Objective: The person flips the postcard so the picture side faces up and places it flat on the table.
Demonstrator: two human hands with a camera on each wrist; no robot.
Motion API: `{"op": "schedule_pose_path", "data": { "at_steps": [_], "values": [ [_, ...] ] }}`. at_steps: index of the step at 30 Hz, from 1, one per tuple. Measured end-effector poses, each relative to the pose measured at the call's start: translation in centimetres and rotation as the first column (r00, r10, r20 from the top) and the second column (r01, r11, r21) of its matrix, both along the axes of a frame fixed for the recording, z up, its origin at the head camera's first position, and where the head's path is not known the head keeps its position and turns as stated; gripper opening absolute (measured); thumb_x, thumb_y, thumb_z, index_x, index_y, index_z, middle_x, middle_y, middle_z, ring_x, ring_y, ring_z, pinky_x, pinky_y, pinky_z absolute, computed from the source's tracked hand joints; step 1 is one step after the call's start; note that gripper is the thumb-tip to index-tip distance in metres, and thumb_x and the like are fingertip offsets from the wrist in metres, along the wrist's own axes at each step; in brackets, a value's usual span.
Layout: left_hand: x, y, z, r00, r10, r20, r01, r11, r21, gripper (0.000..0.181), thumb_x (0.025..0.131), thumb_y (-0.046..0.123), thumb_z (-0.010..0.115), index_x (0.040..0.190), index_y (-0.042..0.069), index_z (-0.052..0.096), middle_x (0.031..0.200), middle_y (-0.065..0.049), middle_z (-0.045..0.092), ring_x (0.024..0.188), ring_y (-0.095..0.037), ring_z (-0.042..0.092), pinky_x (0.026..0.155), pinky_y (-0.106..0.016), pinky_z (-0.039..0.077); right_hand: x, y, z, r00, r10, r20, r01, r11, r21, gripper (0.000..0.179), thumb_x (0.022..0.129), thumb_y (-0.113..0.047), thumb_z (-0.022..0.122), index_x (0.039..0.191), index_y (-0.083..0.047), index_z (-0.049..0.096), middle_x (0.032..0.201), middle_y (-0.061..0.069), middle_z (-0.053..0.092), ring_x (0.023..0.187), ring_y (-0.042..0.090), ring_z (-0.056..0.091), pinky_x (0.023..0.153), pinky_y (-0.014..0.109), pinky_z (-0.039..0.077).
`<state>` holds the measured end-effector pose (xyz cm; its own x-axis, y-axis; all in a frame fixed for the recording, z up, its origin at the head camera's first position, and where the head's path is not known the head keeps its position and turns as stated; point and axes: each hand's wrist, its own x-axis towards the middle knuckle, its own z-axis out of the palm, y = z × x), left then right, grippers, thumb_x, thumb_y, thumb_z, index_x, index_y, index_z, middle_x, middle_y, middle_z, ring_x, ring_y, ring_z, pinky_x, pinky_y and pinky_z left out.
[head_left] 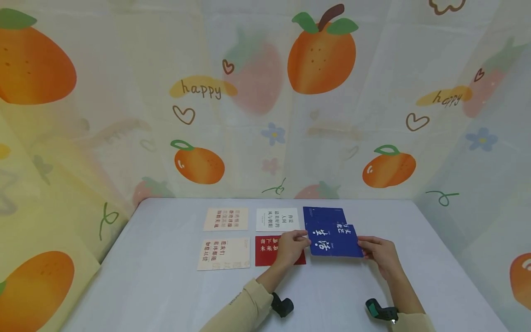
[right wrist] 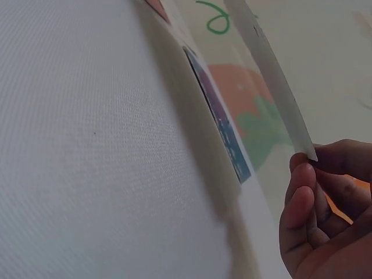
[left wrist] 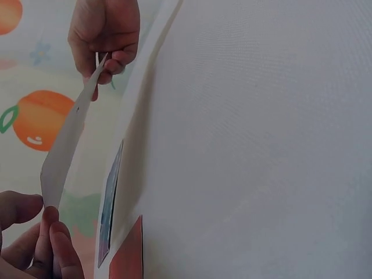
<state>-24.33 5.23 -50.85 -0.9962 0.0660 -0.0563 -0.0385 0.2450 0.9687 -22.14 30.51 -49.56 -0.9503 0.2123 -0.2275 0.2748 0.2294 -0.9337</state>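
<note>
Both hands hold a blue postcard with white characters (head_left: 335, 244), raised off the table. My left hand (head_left: 291, 247) pinches its left edge between thumb and fingers, and my right hand (head_left: 378, 253) pinches the right edge. Seen nearly edge-on in the left wrist view, the held card (left wrist: 67, 148) shows its pale back. A second blue postcard (head_left: 321, 214) lies behind it on the table, partly covered from the head view. Under my left hand lies a red postcard (head_left: 265, 252), partly hidden by the hand.
On the white table (head_left: 166, 290), a white postcard (head_left: 269, 220) lies behind the red one. Two cream postcards, a back one (head_left: 226, 219) and a front one (head_left: 226, 253), lie on the left. A fruit-patterned cloth (head_left: 249, 138) hangs behind the table.
</note>
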Motion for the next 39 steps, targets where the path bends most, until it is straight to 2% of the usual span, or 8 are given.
{"op": "schedule_pose_path", "data": {
  "at_steps": [7, 12, 21, 28, 39],
  "values": [
    [0.1, 0.3, -0.2, 0.999, -0.039, 0.019, 0.04, 0.998, -0.052, 0.029, 0.085, 0.011, 0.07, 0.113, 0.005, 0.071, 0.087, -0.003, 0.072, 0.075, -0.006, 0.061, 0.066, -0.02, 0.048, 0.1, 0.2, -0.2, 1.0, -0.007, 0.012, 0.006, 0.997, 0.077, 0.036, 0.093, -0.008, 0.059, 0.12, 0.015, 0.059, 0.076, -0.004, 0.065, 0.068, 0.009, 0.056, 0.061, 0.021, 0.05],
    [0.0, 0.5, -0.3, 0.999, -0.054, 0.008, 0.054, 0.994, -0.09, 0.029, 0.083, 0.009, 0.073, 0.111, 0.002, 0.072, 0.084, -0.004, 0.071, 0.072, -0.007, 0.059, 0.062, -0.02, 0.049, 0.1, 0.4, -0.5, 1.0, 0.012, 0.016, -0.014, 0.99, 0.137, 0.035, 0.093, -0.009, 0.059, 0.119, 0.014, 0.06, 0.082, -0.001, 0.067, 0.07, 0.01, 0.056, 0.061, 0.021, 0.05],
    [0.0, 0.7, -0.7, 0.994, -0.103, 0.038, 0.107, 0.982, -0.155, 0.034, 0.081, 0.006, 0.075, 0.113, -0.002, 0.069, 0.084, -0.004, 0.071, 0.071, -0.008, 0.058, 0.061, -0.02, 0.05, 0.4, 0.1, -0.4, 0.999, 0.035, 0.026, -0.04, 0.974, 0.223, 0.034, 0.092, -0.009, 0.058, 0.118, 0.013, 0.061, 0.101, 0.019, 0.069, 0.076, 0.014, 0.057, 0.063, 0.02, 0.049],
    [0.1, 0.8, -0.9, 0.99, -0.128, 0.059, 0.137, 0.97, -0.202, 0.036, 0.082, 0.005, 0.074, 0.117, -0.004, 0.067, 0.082, -0.004, 0.068, 0.066, -0.009, 0.057, 0.054, -0.021, 0.048, 0.3, 0.1, -0.6, 0.999, 0.037, 0.034, -0.045, 0.959, 0.279, 0.031, 0.091, -0.006, 0.059, 0.115, 0.014, 0.063, 0.097, 0.021, 0.069, 0.074, 0.015, 0.058, 0.06, 0.022, 0.048],
    [0.1, 1.0, -0.8, 0.99, -0.127, 0.064, 0.138, 0.969, -0.207, 0.035, 0.082, 0.004, 0.073, 0.115, -0.003, 0.067, 0.082, -0.003, 0.067, 0.066, -0.009, 0.057, 0.055, -0.021, 0.049, 0.0, 0.3, -1.2, 0.998, 0.037, 0.05, -0.05, 0.949, 0.311, 0.028, 0.09, -0.004, 0.058, 0.111, 0.013, 0.064, 0.094, 0.021, 0.068, 0.073, 0.016, 0.057, 0.06, 0.024, 0.048]
  ]
}}
